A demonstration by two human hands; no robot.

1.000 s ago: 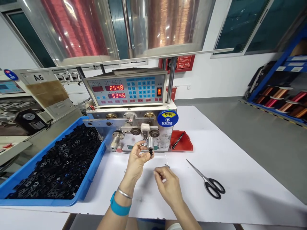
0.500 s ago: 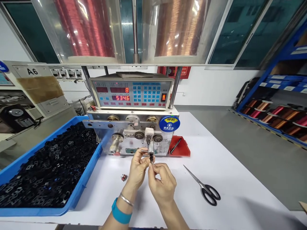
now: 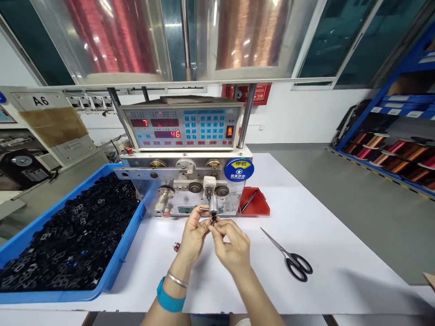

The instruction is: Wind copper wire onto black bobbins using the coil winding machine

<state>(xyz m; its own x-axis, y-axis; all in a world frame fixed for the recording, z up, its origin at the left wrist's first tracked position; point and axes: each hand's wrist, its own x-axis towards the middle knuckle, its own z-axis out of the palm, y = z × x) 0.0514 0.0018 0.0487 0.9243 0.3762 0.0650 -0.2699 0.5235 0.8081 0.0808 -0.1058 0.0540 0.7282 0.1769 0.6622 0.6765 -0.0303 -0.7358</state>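
Both hands meet at the spindle (image 3: pixel 213 204) on the front of a coil winding machine (image 3: pixel 190 206). A small black bobbin (image 3: pixel 214 217) sits at the spindle's tip. My left hand (image 3: pixel 193 235), with a silver bangle and a teal wristband, has its thumb and fingers closed around the bobbin from the left. From the right, my right hand (image 3: pixel 233 244) pinches thumb and forefinger together at the bobbin's near end. Whatever lies in that pinch is too small to make out. A small red wound coil (image 3: pixel 176 246) rests on the table, left of my left wrist.
A blue tray (image 3: pixel 113 271) heaped with black bobbins (image 3: pixel 68 244) stands at left. Scissors (image 3: pixel 292 260) lie at right on the white table (image 3: pixel 326 271). Behind them is a red bin (image 3: pixel 260 206) holding a black pen-like tool (image 3: pixel 248 202). Large wire spools (image 3: pixel 112 40) hang overhead.
The machine's display has switched from 8 and 5346 to 7 and 46. The view has shifted slightly. Both hands keep their place at the bobbin, with small finger movements.
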